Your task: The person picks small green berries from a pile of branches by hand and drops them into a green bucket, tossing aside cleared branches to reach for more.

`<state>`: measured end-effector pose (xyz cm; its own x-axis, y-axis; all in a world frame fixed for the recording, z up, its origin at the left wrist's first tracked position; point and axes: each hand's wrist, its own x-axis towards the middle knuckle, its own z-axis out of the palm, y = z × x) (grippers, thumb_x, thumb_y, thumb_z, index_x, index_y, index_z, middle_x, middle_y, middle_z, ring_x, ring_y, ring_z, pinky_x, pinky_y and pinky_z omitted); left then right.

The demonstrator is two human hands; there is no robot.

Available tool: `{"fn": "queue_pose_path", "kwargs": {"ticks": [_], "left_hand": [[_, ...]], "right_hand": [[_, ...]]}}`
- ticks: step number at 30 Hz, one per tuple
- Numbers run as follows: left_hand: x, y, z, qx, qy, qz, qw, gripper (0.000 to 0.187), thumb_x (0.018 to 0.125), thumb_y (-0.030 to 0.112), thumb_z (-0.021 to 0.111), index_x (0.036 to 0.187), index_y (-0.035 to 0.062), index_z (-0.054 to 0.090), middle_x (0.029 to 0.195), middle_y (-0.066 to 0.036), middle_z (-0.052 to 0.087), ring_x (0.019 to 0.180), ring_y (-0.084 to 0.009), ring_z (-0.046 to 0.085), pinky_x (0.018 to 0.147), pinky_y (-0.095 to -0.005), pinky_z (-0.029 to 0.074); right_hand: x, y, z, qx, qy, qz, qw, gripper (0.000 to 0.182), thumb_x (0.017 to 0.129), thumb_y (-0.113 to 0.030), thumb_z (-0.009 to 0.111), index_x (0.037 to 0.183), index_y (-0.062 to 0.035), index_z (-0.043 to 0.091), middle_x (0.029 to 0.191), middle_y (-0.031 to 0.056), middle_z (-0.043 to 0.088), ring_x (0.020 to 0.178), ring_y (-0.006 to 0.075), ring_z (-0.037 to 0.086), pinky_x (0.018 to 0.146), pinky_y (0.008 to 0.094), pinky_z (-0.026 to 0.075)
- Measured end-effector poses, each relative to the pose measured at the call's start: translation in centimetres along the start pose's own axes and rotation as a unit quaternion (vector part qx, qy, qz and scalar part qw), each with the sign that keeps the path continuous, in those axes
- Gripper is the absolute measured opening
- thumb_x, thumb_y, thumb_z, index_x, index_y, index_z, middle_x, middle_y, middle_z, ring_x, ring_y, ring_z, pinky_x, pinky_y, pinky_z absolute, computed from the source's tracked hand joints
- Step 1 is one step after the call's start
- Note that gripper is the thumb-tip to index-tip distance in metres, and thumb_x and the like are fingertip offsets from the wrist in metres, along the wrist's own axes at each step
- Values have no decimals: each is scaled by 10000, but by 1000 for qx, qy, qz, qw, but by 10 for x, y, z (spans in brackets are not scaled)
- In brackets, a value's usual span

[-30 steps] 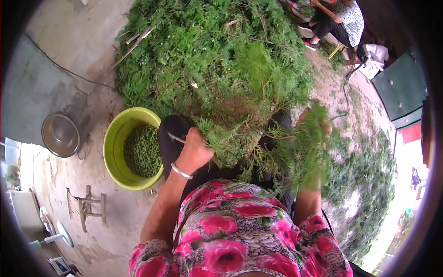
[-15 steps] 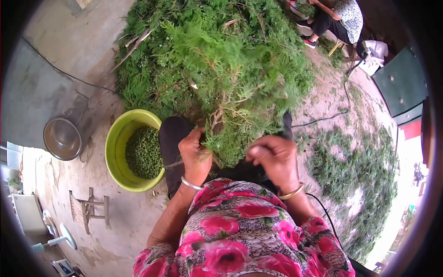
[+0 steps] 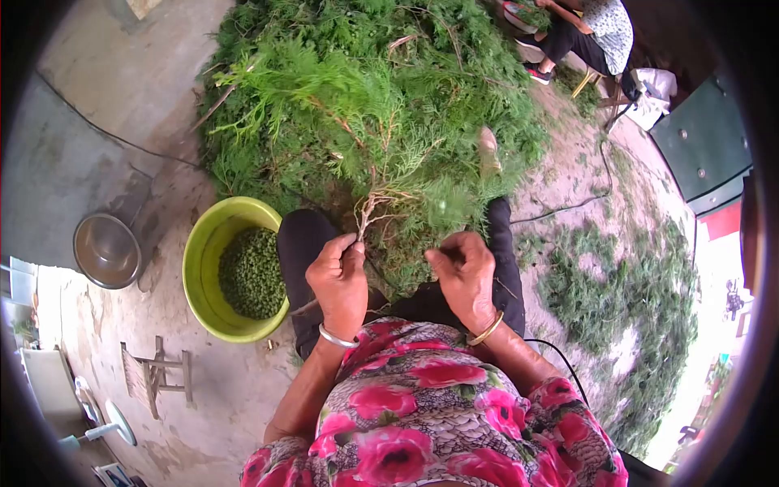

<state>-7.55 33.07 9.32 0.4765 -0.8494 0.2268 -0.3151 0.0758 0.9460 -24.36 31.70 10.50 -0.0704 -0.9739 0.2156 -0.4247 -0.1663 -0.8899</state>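
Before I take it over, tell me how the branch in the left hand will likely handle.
The branch is probably stiff at its bare, woody stem. It's likely light, being thin. Its fine, feathery sprays may flop and sway.

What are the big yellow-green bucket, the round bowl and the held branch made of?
The bucket is probably plastic: smooth, soft sheen, one even colour. The bowl seems to be metal, maybe steel, because it looks grey and shiny. The branch looks like natural wood: dull, pale brown and forking.
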Motion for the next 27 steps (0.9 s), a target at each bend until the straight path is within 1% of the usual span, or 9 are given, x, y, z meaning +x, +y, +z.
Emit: {"fn": "queue_pose_path", "kwargs": {"ticks": [1, 4, 6, 10, 13, 15, 20, 22, 27], "left_hand": [[-1, -2, -1, -1, -3, 0, 1000, 114, 773, -43, 612, 886, -41, 631, 765, -104, 644, 658, -115, 587, 608, -241, 466], [-4, -7, -3, -11, -11, -12, 1000, 111, 790, -32, 606, 895, -49, 640, 703, -31, 605, 590, -59, 525, 527, -195, 431], [-6, -9, -6, 7, -20, -3, 1000, 107, 793, -25, 607, 892, -47, 640, 684, -32, 602, 564, -54, 518, 497, -190, 420], [-9, -8, -9, 13, -23, 5, 1000, 106, 790, -22, 611, 889, -49, 639, 675, -33, 601, 557, -58, 521, 496, -193, 425], [-9, -2, -13, 16, -25, 2, 1000, 104, 789, -20, 612, 886, -49, 638, 675, -38, 601, 558, -61, 525, 493, -195, 425], [-10, 2, -14, 0, -32, -58, 998, 104, 762, -19, 628, 858, -56, 635, 721, -100, 631, 631, -108, 569, 590, -242, 456], [-11, -3, -18, -7, -34, -58, 998, 104, 763, -28, 624, 862, -56, 635, 705, -81, 622, 610, -96, 560, 570, -232, 453], [-11, -8, -19, -14, -35, -34, 999, 91, 786, -23, 614, 870, -45, 638, 664, -35, 599, 549, -62, 528, 490, -193, 423], [-15, -7, -24, -28, -40, -61, 997, 90, 787, -29, 608, 869, -50, 637, 663, -34, 598, 533, -62, 512, 479, -193, 411]], "right_hand": [[3, 1, -2, -11, 25, 17, 999, 272, 703, -66, 730, 846, 15, 514, 667, 104, 576, 559, 157, 563, 528, 286, 458], [16, -1, -6, -43, 59, -11, 997, 302, 706, -58, 720, 917, 31, 523, 678, 107, 580, 572, 157, 561, 536, 288, 460], [23, 6, -3, 34, 25, 0, 999, 334, 702, -53, 710, 974, 41, 541, 692, 102, 587, 585, 149, 550, 538, 283, 450], [33, 13, -1, 0, 18, -16, 1000, 372, 689, -51, 708, 1016, 35, 552, 705, 113, 601, 582, 153, 557, 538, 281, 443], [41, 24, 3, 26, 11, 33, 999, 318, 669, -62, 717, 937, 31, 573, 674, 125, 590, 555, 169, 551, 528, 289, 438], [43, 29, 4, 30, 3, 9, 1000, 263, 666, -75, 716, 863, 34, 579, 632, 132, 567, 525, 182, 532, 516, 300, 431], [39, 23, 0, -41, -26, 0, 999, 237, 659, -84, 719, 791, 34, 562, 607, 126, 546, 519, 179, 518, 511, 299, 427], [38, 20, 0, -42, -32, 7, 999, 239, 655, -82, 721, 784, 34, 557, 606, 122, 545, 521, 173, 519, 510, 298, 427], [35, 24, 6, 58, -43, 19, 997, 206, 677, -63, 701, 792, 35, 560, 612, 68, 554, 538, 126, 511, 493, 283, 414]]}}
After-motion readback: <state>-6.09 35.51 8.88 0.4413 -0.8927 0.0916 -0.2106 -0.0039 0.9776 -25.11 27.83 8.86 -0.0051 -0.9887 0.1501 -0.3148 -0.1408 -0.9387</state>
